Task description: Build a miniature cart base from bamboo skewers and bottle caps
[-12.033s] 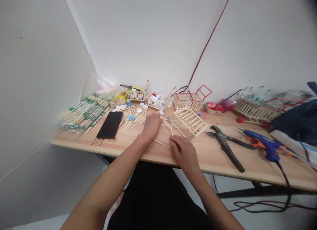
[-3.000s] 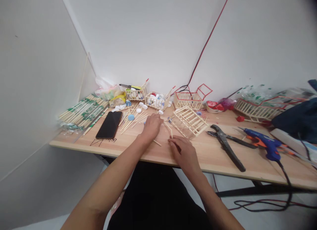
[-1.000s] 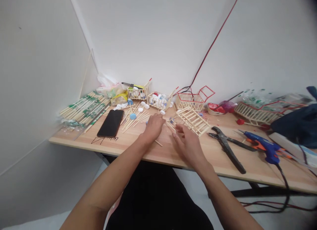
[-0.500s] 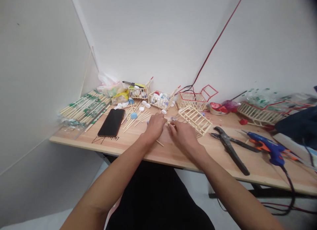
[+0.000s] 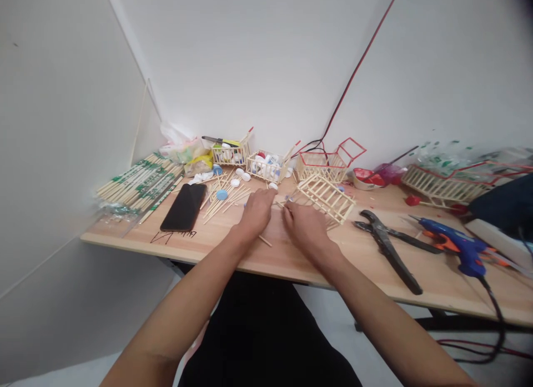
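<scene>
My right hand (image 5: pixel 307 223) is closed, with thumb and forefinger pinched on a short wooden stick (image 5: pixel 280 204) whose tip points left. A small gap separates it from my left hand (image 5: pixel 257 212), which rests low over the table with its fingers curled together; what they hold, if anything, is hidden. From beneath the left wrist pokes the end of another wooden stick (image 5: pixel 265 241). A white bottle cap (image 5: pixel 273 186) lies just beyond the left fingertips. Behind my right hand, a bare stick frame with rungs (image 5: pixel 327 198) leans on the table.
Loose sticks (image 5: pixel 227 198) and a blue cap (image 5: pixel 222 195) lie left, beside a phone (image 5: pixel 184 207) and packaged chopsticks (image 5: pixel 137 184). Small stick carts (image 5: pixel 266 167) line the wall. Pliers (image 5: pixel 389 248) and a blue glue gun (image 5: pixel 453 242) with a cord lie right.
My hands have drawn slightly apart, the left one moving away from the short stick, which stays in my right fingers. The view has shifted a little.
</scene>
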A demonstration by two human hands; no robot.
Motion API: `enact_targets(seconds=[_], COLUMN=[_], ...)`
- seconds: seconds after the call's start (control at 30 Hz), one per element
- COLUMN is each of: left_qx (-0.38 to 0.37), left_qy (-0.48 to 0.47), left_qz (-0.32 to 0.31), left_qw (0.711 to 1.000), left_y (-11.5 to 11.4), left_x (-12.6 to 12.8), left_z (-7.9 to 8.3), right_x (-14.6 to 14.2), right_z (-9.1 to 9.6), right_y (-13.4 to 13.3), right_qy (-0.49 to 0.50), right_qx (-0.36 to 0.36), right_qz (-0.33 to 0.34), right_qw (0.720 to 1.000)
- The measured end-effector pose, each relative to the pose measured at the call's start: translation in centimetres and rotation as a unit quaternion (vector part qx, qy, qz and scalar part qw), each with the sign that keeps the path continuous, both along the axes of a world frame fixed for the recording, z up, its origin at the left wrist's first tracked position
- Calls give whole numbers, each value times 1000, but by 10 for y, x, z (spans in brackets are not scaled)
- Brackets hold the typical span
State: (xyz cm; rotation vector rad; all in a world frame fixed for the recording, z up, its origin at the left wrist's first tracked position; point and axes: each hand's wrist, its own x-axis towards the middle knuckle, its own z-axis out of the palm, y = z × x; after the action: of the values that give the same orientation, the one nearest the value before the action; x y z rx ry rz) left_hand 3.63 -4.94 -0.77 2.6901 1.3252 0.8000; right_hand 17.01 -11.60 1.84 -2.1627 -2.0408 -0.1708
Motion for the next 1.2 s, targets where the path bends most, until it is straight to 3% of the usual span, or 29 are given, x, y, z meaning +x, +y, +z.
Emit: enact_targets(seconds=[0.4, 0.9, 1.2], left_qx=[-21, -13, -15], left_qy=[43, 21, 45], left_qz=[-3, -6, -17], left_qw=[999, 1000, 999], left_y=[-9, -6, -9], left_x=[4, 1, 3], left_z=[16, 9, 16], right_x=[-1, 2, 2], right_z=[2, -5, -4], right_y=[0, -1, -1], right_qy=[-2, 10, 21], right_qx=[6, 19, 12], right_qz=[12, 18, 20], right_qw=[1000, 1000, 1000])
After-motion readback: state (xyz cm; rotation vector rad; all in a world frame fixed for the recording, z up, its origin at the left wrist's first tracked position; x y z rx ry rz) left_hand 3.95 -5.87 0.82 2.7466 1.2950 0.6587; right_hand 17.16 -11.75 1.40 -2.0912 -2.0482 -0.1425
